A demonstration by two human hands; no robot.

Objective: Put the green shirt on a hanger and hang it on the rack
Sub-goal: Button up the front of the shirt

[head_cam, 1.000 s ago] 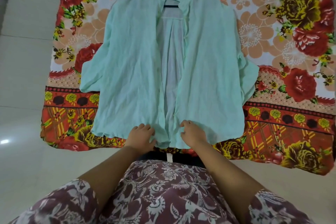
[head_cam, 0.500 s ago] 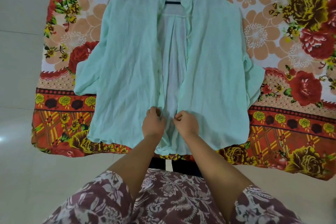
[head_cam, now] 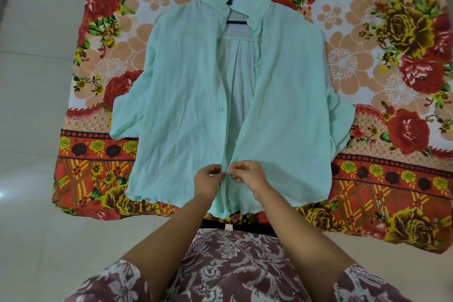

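Floral sheet on pale floor; green shirt lies flat at its centre, dark hanger in the far collar. We see left hand and right hand fingers pinching the front edges at the near hem.

Plan view. A flowered cloth in red, orange and yellow covers the carrying surface. We see pale floor tiles beyond its left and near edges. Directly on the cloth lies the green shirt, front up and open down the middle, with its collar toward the far edge, its hem just short of the near edge, and its sleeves spread toward the left and right edges. A dark hanger shows inside the collar.
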